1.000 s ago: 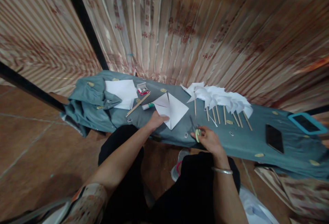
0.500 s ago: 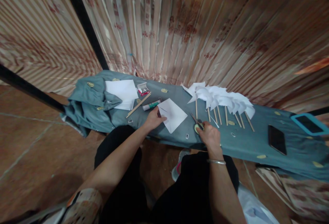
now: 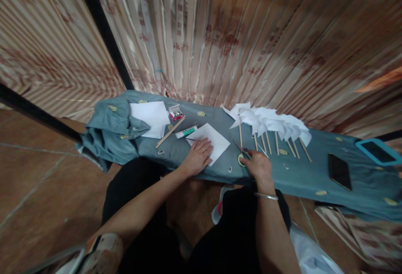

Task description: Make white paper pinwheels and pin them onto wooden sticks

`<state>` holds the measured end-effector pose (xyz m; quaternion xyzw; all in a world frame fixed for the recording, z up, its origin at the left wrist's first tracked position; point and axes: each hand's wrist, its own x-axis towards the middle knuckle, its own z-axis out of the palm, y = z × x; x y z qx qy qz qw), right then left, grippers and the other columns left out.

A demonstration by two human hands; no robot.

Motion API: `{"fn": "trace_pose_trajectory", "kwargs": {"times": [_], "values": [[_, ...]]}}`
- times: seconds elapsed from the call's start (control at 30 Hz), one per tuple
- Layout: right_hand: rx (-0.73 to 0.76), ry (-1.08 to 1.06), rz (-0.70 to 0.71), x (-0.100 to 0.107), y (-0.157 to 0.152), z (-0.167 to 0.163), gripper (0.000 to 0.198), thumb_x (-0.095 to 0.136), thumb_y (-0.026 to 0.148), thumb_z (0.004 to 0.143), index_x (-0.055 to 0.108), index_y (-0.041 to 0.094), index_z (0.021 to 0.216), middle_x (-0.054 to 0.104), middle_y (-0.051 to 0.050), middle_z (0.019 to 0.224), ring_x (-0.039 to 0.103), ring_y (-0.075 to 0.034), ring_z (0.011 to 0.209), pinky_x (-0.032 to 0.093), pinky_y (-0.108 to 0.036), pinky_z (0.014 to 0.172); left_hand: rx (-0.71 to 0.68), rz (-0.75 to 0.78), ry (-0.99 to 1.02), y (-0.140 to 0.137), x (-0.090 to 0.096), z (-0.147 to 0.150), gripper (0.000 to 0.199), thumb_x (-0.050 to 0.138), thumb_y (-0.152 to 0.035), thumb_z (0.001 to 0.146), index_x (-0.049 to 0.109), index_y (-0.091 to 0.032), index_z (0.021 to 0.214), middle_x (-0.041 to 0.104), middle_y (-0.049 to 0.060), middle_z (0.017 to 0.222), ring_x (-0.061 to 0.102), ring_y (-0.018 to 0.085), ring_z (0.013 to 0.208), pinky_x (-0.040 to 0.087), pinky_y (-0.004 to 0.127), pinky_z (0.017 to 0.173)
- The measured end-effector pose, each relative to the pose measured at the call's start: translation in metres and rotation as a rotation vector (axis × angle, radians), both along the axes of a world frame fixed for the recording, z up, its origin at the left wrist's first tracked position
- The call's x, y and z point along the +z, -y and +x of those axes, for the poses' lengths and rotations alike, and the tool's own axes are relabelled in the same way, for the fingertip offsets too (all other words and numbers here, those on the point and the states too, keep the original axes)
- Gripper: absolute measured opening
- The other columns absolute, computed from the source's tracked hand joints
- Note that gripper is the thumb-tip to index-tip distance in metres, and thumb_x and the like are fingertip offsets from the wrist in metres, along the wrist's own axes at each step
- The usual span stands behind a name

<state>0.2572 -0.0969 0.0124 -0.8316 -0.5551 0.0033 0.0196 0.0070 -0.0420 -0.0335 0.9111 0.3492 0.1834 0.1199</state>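
Note:
A square white sheet of paper lies on the cloth in front of me, turned corner-on, with a slit on its left side. My left hand rests flat on its lower left part, fingers stretched out. To the right, my right hand has its fingers closed around the handles of a pair of scissors, low at the cloth. The scissor blades point up and left, apart from the sheet. A glue stick lies at the sheet's left corner.
Several white paper pinwheels on wooden sticks lie in a row at the right. Leftward are loose sticks, a small box of pins and stacked paper. A dark phone and a blue-framed device lie far right.
My left hand has let go of the sheet's left edge and moved onto its surface, lying flat. The right hand stays at the scissors, nearly unmoved.

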Motion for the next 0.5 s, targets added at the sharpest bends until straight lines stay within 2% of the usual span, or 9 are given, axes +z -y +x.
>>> {"fn": "trace_pose_trajectory", "kwargs": {"times": [0.13,0.23,0.37,0.5], "values": [[0.04,-0.012,0.039,-0.006,0.003,0.008,0.035,0.062,0.043,0.084,0.069,0.015,0.104,0.073,-0.017,0.094,0.067,-0.03,0.087,0.047,-0.036,0.072,0.0,-0.003,-0.067,0.002,-0.003,0.003,0.047,0.05,-0.035,0.094,0.05,-0.011,0.135,0.048,0.016,0.147,0.035,0.028,0.142,0.017,0.051,0.118],[0.103,0.008,0.196,-0.014,0.003,0.006,0.032,0.055,0.038,0.088,0.069,0.014,0.104,0.072,-0.019,0.094,0.067,-0.03,0.086,0.048,-0.038,0.074,0.011,-0.004,-0.077,0.002,-0.003,0.003,0.049,0.049,-0.037,0.094,0.049,-0.011,0.135,0.046,0.017,0.148,0.035,0.028,0.141,0.02,0.048,0.118],[0.28,-0.15,0.399,-0.026,-0.002,-0.017,0.034,0.045,0.034,0.093,0.069,0.013,0.105,0.072,-0.018,0.102,0.066,-0.029,0.094,0.05,-0.04,0.083,0.047,0.03,-0.062,0.005,-0.002,0.003,0.046,0.051,-0.037,0.093,0.053,-0.011,0.131,0.045,0.019,0.147,0.035,0.03,0.14,0.023,0.047,0.116],[0.47,-0.337,0.478,-0.033,-0.01,-0.052,0.039,0.039,0.036,0.095,0.069,0.013,0.107,0.073,-0.016,0.104,0.066,-0.028,0.096,0.051,-0.042,0.089,0.053,0.031,-0.063,0.007,0.0,0.004,0.045,0.05,-0.038,0.093,0.053,-0.012,0.13,0.051,0.017,0.141,0.04,0.029,0.136,0.025,0.046,0.115]]}}
